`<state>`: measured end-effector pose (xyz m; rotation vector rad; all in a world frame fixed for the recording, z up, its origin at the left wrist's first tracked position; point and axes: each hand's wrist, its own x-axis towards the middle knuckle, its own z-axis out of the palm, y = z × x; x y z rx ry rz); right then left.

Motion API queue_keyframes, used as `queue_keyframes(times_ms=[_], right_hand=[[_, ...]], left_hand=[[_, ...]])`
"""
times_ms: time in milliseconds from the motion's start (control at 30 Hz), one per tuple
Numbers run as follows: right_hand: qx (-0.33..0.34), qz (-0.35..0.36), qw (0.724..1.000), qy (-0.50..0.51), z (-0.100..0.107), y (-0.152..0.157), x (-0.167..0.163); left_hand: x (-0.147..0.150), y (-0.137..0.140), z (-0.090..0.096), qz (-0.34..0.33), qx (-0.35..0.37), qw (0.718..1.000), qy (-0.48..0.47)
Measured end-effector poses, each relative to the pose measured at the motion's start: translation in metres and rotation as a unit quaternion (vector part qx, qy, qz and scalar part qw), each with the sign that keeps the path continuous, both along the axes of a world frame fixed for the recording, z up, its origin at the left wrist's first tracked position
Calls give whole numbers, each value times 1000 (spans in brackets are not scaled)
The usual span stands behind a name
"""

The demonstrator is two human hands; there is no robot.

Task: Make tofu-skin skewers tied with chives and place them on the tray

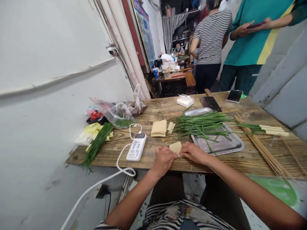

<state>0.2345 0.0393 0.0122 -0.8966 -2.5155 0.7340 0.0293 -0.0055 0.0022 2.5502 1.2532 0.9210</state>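
A small square tofu sheet [175,147] lies near the table's front edge. Its left near corner is pinched by my left hand [165,158], and its right near side by my right hand [193,152]. The near edge of the sheet is partly hidden by my fingers. Just beyond it sit a stack of tofu sheets [158,128] and some small rolled tofu pieces [171,127]. Long green chives [201,124] lie heaped across a metal tray [233,147], right of my hands.
Left of my hands lie a white power bank [136,147] with a cable, a chive bundle [98,145] and plastic bags [120,111]. Wooden skewers [261,148] and chive-filled rolls [274,130] are at right. A cleaver [211,103] and phone [234,96] lie behind; people stand beyond.
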Motion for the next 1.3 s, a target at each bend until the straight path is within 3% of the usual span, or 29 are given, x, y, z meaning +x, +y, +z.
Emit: queue_keyframes(times_ms=[200,467,533,600,700,800,1067,1300], right_hand=[[-71,0,997,-24,9,9,-3],[-86,-50,993,-60,14,7,-4],[-22,-61,995,-70,13,0,-3],[91,-63,991,-81,11,-11,-3],[236,-38,964,-115,6,-28,-4],[284,-17,948,-140,2,-38,-5],[225,-2,960,-168,7,-25,-7],[188,3,967,-171,9,-19,-7]], left_hand=[[2,-6,5,-12,55,994,95],[1,-6,2,-16,32,988,148],[1,-4,0,-13,24,990,142],[2,-2,0,-5,21,991,130],[4,0,4,6,11,993,113],[7,1,8,16,-4,994,106],[4,-3,2,50,6,997,60],[3,-9,4,26,46,992,115]])
